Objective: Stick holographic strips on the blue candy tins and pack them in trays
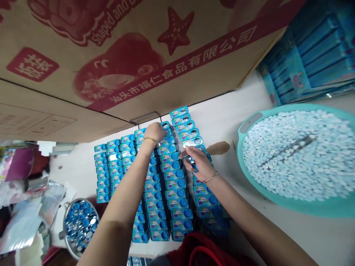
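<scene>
Several rows of small blue printed tins [172, 174] stand close together, many with a round blue cap at one end. At the far end of the rows, my left hand [154, 132] reaches down with its fingers curled at a tin [165, 125] whose round opening shows no blue cap. Whatever its fingertips hold is hidden. My right hand [200, 162] is closed around a few small round caps [191, 159], blue and silvery, above the rightmost row. In that row, the far tins [185, 126] show uncapped openings with pale contents.
A turquoise basin [240, 147] of pale blue-white pellets, with a metal strip among them, stands at right. At lower left, a metal pot [65, 221] holds many loose caps. A big printed carton [155, 85] walls the back. Blue boxes [313, 62] stack at upper right.
</scene>
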Demonstrator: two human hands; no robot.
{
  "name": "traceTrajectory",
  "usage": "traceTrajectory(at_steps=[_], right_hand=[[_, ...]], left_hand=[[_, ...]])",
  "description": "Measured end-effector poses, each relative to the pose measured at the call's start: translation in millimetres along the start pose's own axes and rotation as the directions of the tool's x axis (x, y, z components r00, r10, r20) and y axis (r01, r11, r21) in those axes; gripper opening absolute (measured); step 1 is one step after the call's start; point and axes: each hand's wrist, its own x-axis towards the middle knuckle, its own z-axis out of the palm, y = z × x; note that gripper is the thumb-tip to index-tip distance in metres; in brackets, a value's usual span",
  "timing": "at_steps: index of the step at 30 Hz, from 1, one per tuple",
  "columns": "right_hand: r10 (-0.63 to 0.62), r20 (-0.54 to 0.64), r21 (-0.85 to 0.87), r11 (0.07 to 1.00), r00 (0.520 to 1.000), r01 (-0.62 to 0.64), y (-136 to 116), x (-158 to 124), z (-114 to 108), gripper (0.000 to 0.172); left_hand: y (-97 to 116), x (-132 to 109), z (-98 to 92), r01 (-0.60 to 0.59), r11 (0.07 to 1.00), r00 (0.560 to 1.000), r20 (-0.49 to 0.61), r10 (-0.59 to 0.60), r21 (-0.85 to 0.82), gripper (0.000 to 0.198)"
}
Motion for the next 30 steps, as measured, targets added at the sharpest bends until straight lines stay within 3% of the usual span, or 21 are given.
traceTrajectory(at_steps=[3, 6, 8, 10, 12, 13, 14, 16, 18, 19, 20, 22, 25, 27, 30], right_hand=[[-0.013, -0.044, 0.011, 1.0, 0.999, 0.013, 1.4, 1.9, -0.1, 0.046], [-0.007, -0.076, 0.05, 0.999, 0.997, 0.011, 3.5, 4.3, 1.9, 0.049], [0.006, -0.073, 0.065, 0.998, 0.997, -0.001, 3.6, 5.1, 4.7, 0.05], [0.017, -0.079, 0.074, 0.997, 0.997, -0.012, 2.6, 4.9, 7.6, 0.052], [0.022, -0.116, 0.093, 0.996, 0.993, -0.012, 1.2, 4.4, 9.9, 0.053], [0.024, -0.137, 0.104, 0.995, 0.99, -0.01, 0.8, 4.3, 10.8, 0.054], [0.023, -0.157, 0.111, 0.994, 0.987, -0.006, 0.8, 4.5, 11.6, 0.054], [0.013, -0.18, 0.102, 0.995, 0.984, 0.006, 2.3, 5.7, 13.7, 0.055], [-0.006, -0.182, 0.075, 0.997, 0.983, 0.02, 5.3, 7.7, 16.8, 0.054], [-0.012, -0.182, 0.067, 0.997, 0.983, 0.025, 6.8, 8.6, 18.5, 0.053], [-0.01, -0.178, 0.072, 0.997, 0.984, 0.024, 8.0, 9.2, 20.0, 0.052], [0.014, -0.144, 0.121, 0.993, 0.989, 0.004, 8.7, 9.3, 21.6, 0.048], [0.038, -0.03, 0.201, 0.979, 0.999, -0.031, 5.2, 6.6, 18.9, 0.041], [0.039, 0.03, 0.207, 0.977, 0.999, -0.044, 1.8, 4.2, 14.6, 0.039], [0.063, 0.075, 0.183, 0.98, 0.995, -0.075, -1.1, 2.1, 8.2, 0.042]], left_hand=[[2.7, 15.4, -10.5, 0.009, 0.993, 0.986, 0.167, -0.028, 0.116, 0.024], [1.6, 23.7, -15.2, 0.014, 0.983, 0.973, 0.225, -0.056, 0.184, 0.03], [0.2, 20.5, -14.5, 0.035, 0.976, 0.981, 0.177, -0.075, 0.216, 0.035], [-0.4, 6.7, -10.9, 0.053, 0.977, 0.996, 0.06, -0.066, 0.204, 0.034], [0.0, -18.6, -4.3, -0.028, 0.997, 0.998, -0.059, 0.032, 0.069, 0.03], [0.4, -34.5, 0.1, -0.129, 0.991, 0.986, -0.11, 0.123, -0.047, 0.027], [0.8, -51.5, 5.3, -0.265, 0.945, 0.96, -0.143, 0.24, -0.194, 0.029], [1.3, -83.1, 17.3, -0.514, 0.747, 0.857, -0.213, 0.469, -0.422, 0.036], [0.9, -103.1, 28.6, -0.644, 0.609, 0.76, -0.299, 0.577, -0.463, 0.024], [0.0, -106.2, 32.6, -0.663, 0.591, 0.745, -0.327, 0.582, -0.459, 0.015], [-1.3, -104.4, 34.9, -0.653, 0.603, 0.756, -0.345, 0.556, -0.458, 0.011], [-5.5, -87.3, 33.0, -0.558, 0.67, 0.829, -0.359, 0.429, -0.489, 0.012], [-11.6, -42.3, 16.3, -0.333, 0.81, 0.923, -0.343, 0.176, -0.482, 0.007], [-12.1, -12.4, 2.4, -0.19, 0.911, 0.947, -0.313, 0.072, -0.367, 0.003], [-7.5, 19.4, -13.6, -0.034, 0.992, 0.988, -0.153, 0.015, -0.123, 0.01]])
